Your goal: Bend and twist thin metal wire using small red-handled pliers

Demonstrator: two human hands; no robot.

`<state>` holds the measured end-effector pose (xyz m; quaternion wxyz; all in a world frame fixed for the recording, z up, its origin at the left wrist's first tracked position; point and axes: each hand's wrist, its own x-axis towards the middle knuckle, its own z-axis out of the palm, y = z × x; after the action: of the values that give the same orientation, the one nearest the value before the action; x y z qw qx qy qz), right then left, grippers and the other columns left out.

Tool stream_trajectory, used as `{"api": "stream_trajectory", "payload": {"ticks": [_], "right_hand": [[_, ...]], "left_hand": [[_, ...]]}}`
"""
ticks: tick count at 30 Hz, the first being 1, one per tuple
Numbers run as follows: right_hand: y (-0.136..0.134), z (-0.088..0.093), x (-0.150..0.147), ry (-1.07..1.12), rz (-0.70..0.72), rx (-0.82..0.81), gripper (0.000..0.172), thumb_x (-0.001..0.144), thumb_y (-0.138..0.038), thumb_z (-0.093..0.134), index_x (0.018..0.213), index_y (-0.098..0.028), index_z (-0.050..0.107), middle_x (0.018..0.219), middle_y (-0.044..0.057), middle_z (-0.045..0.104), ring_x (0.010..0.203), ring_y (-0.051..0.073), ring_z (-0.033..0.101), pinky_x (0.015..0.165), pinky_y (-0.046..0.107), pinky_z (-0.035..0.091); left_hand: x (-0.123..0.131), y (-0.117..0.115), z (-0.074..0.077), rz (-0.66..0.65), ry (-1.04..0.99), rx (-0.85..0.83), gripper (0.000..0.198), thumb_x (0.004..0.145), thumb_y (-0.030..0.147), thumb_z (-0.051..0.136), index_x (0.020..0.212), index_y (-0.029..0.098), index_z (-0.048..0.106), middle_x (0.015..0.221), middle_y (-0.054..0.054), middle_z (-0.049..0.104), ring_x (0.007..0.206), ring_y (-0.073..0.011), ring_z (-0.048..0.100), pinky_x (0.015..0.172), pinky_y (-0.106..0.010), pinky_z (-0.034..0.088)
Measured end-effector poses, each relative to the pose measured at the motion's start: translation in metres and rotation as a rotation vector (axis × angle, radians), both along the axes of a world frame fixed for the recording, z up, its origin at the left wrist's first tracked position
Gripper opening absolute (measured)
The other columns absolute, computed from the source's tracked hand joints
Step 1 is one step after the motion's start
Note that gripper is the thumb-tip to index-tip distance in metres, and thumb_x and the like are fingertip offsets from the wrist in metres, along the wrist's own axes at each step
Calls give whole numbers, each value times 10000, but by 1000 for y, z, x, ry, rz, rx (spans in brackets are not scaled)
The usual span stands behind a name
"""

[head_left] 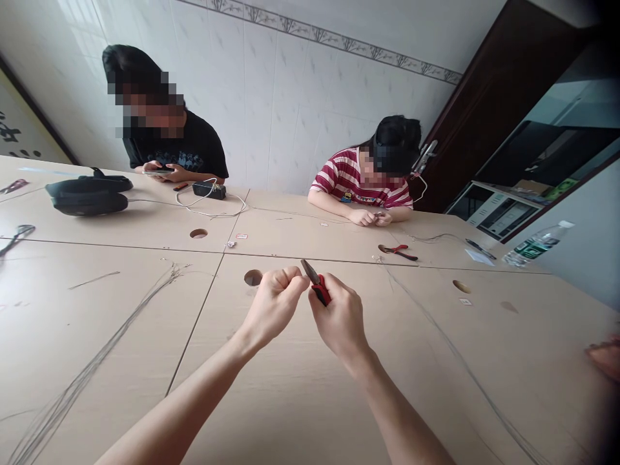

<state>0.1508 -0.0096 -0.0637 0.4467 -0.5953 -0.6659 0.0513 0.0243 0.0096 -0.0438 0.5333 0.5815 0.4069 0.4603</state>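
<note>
My right hand (341,316) is wrapped round a pair of pliers (317,281) with red and black handles, its dark jaws pointing up and to the left. Beside the jaws, my left hand (278,294) is closed, thumb pressed to the curled fingers. Whatever it pinches is hidden or too fine to make out. Both hands are held over the middle of the table, close together. On the left lies a bundle of thin grey wires (123,329), and more thin wires (440,332) run along the right.
Across the table (290,400) sit two people, one in black (201,145), one in striped sleeves (334,171). Another pair of pliers (404,252), a water bottle (537,244), a black bag (90,194) and a power strip (209,190) lie about. Round holes (252,278) pierce the tabletop.
</note>
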Motion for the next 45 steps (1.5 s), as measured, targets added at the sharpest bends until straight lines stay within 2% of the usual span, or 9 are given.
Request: {"api": "stream_trajectory", "payload": {"ticks": [8,18,25,45], "right_hand": [[-1,3,3,60,54,-54,180,780,-184,451,637,-233,354,572,-55,428,511,123,356,492,235,288],[5,-1,6,132,87,-172,202,777,-199,472,629,-233,339,540,-71,320,507,121,285,486,237,249],[8,-4,9,162,110,-232,183,784,-210,479,637,-231,370,548,-68,335,517,121,285,494,236,246],[15,-11,13,183,123,-244,166,801,-226,490,645,-229,433,551,-65,359,518,122,300,492,236,239]], "left_hand": [[3,-2,1,5,-32,43,352,801,226,470,568,218,206,517,80,156,485,-74,118,453,-252,122],[4,2,-6,27,-12,41,345,800,206,457,582,222,190,516,82,162,490,-70,132,452,-246,129],[5,4,-8,38,3,28,339,783,216,455,573,220,189,509,85,167,484,-65,132,443,-235,129],[5,9,-16,46,30,21,328,774,214,455,576,225,193,516,81,169,479,-69,142,442,-249,115]]}}
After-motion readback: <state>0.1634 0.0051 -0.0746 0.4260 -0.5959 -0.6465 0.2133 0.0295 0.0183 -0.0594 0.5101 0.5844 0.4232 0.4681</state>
